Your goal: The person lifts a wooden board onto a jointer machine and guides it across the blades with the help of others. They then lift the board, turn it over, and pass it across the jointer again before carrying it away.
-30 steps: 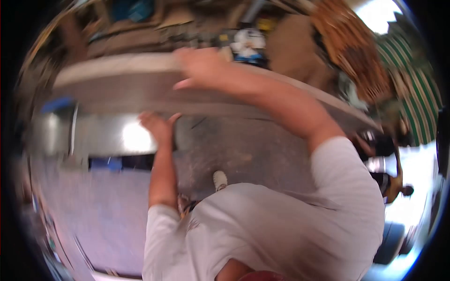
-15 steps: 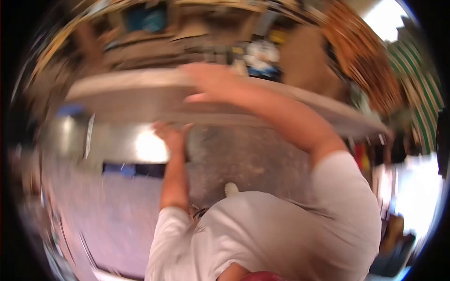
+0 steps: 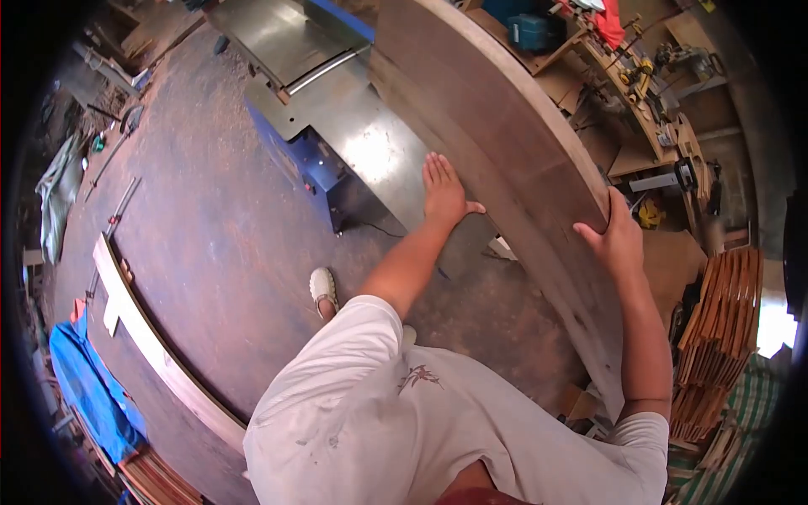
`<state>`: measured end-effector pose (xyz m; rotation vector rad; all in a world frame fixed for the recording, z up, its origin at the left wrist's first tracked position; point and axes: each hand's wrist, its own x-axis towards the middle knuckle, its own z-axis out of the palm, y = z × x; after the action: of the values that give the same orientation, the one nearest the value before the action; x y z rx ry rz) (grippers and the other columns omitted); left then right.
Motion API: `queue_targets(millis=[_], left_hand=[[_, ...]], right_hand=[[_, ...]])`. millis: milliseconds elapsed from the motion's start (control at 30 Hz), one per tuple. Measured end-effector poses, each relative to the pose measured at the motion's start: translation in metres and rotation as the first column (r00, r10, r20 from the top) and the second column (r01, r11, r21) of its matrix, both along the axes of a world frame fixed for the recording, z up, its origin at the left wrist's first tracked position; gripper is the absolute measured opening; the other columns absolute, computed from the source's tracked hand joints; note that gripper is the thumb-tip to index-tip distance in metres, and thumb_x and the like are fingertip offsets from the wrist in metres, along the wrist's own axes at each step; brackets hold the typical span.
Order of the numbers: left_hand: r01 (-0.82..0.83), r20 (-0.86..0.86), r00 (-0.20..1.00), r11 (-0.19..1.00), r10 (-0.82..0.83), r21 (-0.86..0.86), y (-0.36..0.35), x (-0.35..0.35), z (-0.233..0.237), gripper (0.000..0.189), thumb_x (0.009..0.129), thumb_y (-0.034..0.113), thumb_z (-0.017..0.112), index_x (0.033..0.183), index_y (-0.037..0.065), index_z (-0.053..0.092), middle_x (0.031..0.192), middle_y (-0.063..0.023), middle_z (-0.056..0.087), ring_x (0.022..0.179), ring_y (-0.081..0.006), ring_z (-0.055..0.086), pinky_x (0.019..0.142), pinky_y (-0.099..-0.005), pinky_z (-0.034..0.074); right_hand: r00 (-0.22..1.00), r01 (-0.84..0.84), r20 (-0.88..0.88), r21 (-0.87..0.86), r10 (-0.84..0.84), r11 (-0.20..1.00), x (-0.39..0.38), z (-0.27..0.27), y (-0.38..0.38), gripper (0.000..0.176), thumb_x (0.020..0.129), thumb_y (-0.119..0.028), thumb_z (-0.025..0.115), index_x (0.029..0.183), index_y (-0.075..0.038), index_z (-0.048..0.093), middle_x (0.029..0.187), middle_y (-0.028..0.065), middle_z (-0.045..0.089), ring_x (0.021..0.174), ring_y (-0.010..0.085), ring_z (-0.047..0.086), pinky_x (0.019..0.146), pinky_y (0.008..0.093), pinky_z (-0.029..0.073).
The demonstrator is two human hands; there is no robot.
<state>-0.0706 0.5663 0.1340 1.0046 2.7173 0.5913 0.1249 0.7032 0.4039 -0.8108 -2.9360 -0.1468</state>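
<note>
A wide, long wooden board [image 3: 505,135] stands on its edge and runs diagonally from the top middle toward the lower right. My right hand [image 3: 621,240] grips its top edge, thumb on the near face and fingers over the far side. My left hand [image 3: 443,195] is stretched out flat, thumb spread, by the board's lower edge, over the shiny metal bed [image 3: 370,143] of a blue-sided machine. The far part of the board rests along that bed, while its near end reaches past it beside my right arm.
On the left floor lies a long pale wooden piece [image 3: 160,345] near a blue cloth [image 3: 93,387]. Shelves with tools and a teal case [image 3: 528,32] stand behind the board. Stacked wooden slats [image 3: 720,337] are at the right. My shoe [image 3: 322,286] shows on the floor.
The view has swung round, so the board now runs diagonally instead of across. My right hand has come onto its top edge, and my left hand is now close to its lower edge.
</note>
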Motion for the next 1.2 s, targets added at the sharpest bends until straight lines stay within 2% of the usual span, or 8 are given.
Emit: queue_targets(millis=[133,233,400,467,700,767,1000,1200], left_hand=[[0.005,0.014,1.0,1.0,-0.005,0.019,-0.002,-0.005,-0.003,0.15,0.06,0.081,0.072,0.15,-0.022,0.011,0.159,-0.0393,0.016,0.153,-0.0468,0.01,0.125,-0.0529,0.007],[-0.001,0.036,0.999,0.999,0.0,0.034,-0.001,-0.006,-0.003,0.149,0.06,0.08,0.073,0.15,-0.022,0.011,0.159,-0.0394,0.016,0.153,-0.047,0.01,0.125,-0.0527,0.007],[0.017,0.024,1.0,0.998,-0.019,0.064,-0.003,-0.005,-0.009,0.149,0.06,0.082,0.07,0.149,-0.023,0.011,0.157,-0.0409,0.017,0.152,-0.0484,0.012,0.124,-0.0532,0.008],[0.031,0.02,0.999,0.999,-0.031,0.013,-0.003,-0.009,-0.005,0.147,0.061,0.081,0.069,0.149,-0.023,0.012,0.157,-0.0404,0.018,0.151,-0.0484,0.014,0.124,-0.0527,0.009],[0.058,0.056,0.997,0.996,-0.061,0.065,-0.009,-0.017,0.0,0.138,0.068,0.074,0.069,0.15,-0.021,0.013,0.157,-0.0405,0.02,0.151,-0.0487,0.017,0.124,-0.0552,0.008],[0.101,0.139,0.985,0.995,-0.104,0.027,-0.008,-0.019,0.002,0.135,0.071,0.072,0.069,0.15,-0.021,0.012,0.157,-0.0408,0.018,0.151,-0.0488,0.015,0.124,-0.0551,0.007],[0.129,0.154,0.98,0.992,-0.126,-0.012,-0.005,-0.024,0.001,0.133,0.073,0.07,0.07,0.151,-0.021,0.01,0.158,-0.0407,0.015,0.151,-0.0492,0.013,0.125,-0.0554,0.005],[0.122,0.148,0.982,0.992,-0.118,-0.013,-0.003,-0.021,-0.002,0.134,0.073,0.07,0.07,0.151,-0.02,0.01,0.159,-0.0396,0.014,0.152,-0.0485,0.012,0.125,-0.055,0.004]], right_hand=[[0.998,0.051,0.029,-0.004,-0.051,0.999,-0.005,-0.001,0.002,0.09,0.071,-0.039,0.088,0.14,-0.003,0.043,0.127,0.022,0.062,0.11,0.0424,0.063,0.089,0.0475,0.053],[0.999,-0.043,-0.022,0.027,0.043,0.999,-0.003,-0.004,0.006,0.089,0.072,-0.04,0.088,0.14,-0.005,0.043,0.123,0.0222,0.064,0.108,0.0435,0.063,0.087,0.0482,0.053],[1.0,-0.015,-0.019,-0.007,0.015,1.0,-0.005,0.0,-0.002,0.086,0.072,-0.037,0.088,0.139,-0.008,0.044,0.12,0.0227,0.065,0.107,0.0446,0.063,0.086,0.0481,0.053],[0.999,-0.028,-0.035,-0.008,0.028,1.0,-0.005,-0.001,0.002,0.084,0.073,-0.036,0.088,0.139,-0.009,0.045,0.12,0.023,0.065,0.108,0.0446,0.063,0.086,0.0481,0.053],[0.998,0.053,0.02,-0.034,-0.053,0.998,-0.003,0.001,-0.002,0.085,0.073,-0.031,0.088,0.141,-0.007,0.043,0.121,0.0258,0.064,0.109,0.0472,0.062,0.087,0.0479,0.052],[0.999,0.044,0.007,-0.033,-0.044,0.998,-0.005,0.001,-0.007,0.086,0.073,-0.029,0.088,0.142,-0.007,0.043,0.119,0.0261,0.064,0.109,0.0473,0.062,0.088,0.0477,0.052],[0.998,0.063,0.01,-0.074,-0.062,0.995,-0.015,0.007,-0.013,0.087,0.072,-0.021,0.089,0.143,-0.005,0.041,0.117,0.0258,0.065,0.108,0.0469,0.063,0.089,0.0464,0.052],[0.998,0.054,0.016,-0.028,-0.054,0.998,-0.017,0.007,-0.015,0.085,0.072,-0.019,0.088,0.142,-0.004,0.042,0.117,0.0268,0.065,0.108,0.0462,0.064,0.089,0.046,0.051]])
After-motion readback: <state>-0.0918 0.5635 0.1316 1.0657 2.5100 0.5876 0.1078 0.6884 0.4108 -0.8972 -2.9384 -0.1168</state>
